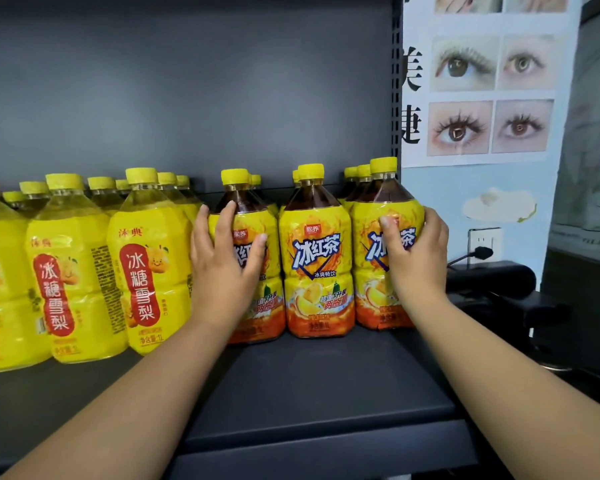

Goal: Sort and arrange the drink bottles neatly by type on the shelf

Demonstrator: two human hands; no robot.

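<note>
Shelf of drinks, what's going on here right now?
A person is arranging bottles on the dark shelf. Their left hand grips the leftmost iced tea bottle in the front row, and their right hand grips the rightmost iced tea bottle, with the middle iced tea bottle standing between them. The pear drink bottles stand grouped to the left.

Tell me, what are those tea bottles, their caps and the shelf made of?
Tea bottles: apparently clear glossy plastic; the dark drink shows through the shoulders, above wrinkled shiny label film.
Caps: opaque yellow plastic, faintly ribbed sides.
Shelf: likely painted metal, matte dark grey, with a thin folded front edge.
</note>
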